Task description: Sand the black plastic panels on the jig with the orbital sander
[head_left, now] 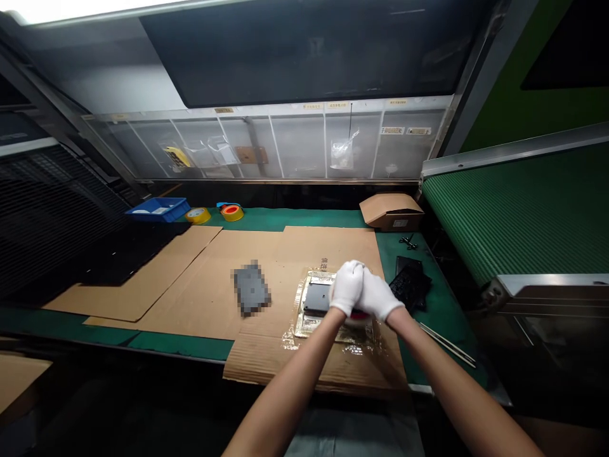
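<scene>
Both my hands wear white gloves and meet above a dark flat device [318,297] that lies on a shiny clear plastic bag [304,324] on the cardboard [266,266]. My left hand [346,287] is curled closed and presses against my right hand [378,296], which is also closed. A bit of red [358,317] shows under my right hand; what the fingers hold is hidden. A second dark flat piece [251,289], blurred out, lies on the cardboard to the left.
Dark parts [411,284] lie on the green mat at the right, by a green conveyor belt [518,209]. Two tape rolls [231,212] [198,216], a blue tray [158,209] and a small cardboard box [392,212] stand at the back. Thin rods [447,344] lie near the right edge.
</scene>
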Demonstrator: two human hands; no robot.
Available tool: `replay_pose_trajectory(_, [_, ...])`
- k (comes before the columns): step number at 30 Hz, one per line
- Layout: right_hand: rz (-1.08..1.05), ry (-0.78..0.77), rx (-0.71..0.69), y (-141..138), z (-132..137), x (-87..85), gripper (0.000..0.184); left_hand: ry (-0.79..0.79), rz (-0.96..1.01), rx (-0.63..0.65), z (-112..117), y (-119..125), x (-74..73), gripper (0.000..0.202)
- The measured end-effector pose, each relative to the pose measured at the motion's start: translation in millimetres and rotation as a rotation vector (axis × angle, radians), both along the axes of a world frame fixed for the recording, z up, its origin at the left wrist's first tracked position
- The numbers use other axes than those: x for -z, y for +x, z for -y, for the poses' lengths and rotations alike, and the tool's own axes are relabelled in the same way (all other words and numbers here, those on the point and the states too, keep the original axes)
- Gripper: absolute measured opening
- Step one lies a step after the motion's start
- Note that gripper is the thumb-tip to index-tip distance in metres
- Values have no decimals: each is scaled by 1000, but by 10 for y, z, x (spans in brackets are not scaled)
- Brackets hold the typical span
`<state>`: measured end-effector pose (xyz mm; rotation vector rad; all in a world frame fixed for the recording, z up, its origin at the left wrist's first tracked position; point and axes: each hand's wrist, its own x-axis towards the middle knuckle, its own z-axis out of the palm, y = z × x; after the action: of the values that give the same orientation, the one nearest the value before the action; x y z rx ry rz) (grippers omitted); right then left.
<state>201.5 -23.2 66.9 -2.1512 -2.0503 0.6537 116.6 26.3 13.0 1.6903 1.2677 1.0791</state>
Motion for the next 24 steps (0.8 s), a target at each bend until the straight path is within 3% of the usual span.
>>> replay_pose_trajectory(3, [-52,17,-40,47,76,142,62,12,-31,-2,165,-18,11,27])
replay_pose_trajectory(9, [-48,96,34,226,-315,133,55,0,-48,52,-234,171,-110,27])
replay_pose_trajectory(12, [-58,87,26,209,-74,179,61,12,-56,53,11,132,-96,28])
replay_pose_trajectory(15, [-55,30,32,93,273,243,61,63,-27,22,398,-10,-26,25])
replay_pose_trajectory(17, [-47,-4,44,-30,326,232,59,71,27,0,478,-132,13,24])
replay_pose_trajectory(19, [-31,1,3,-208,192,161,56,52,79,-24,367,-293,19,26])
replay_pose_trajectory(24, [31,86,-285,-843,-302,-39,50,34,139,-208,-19,-902,-18,28])
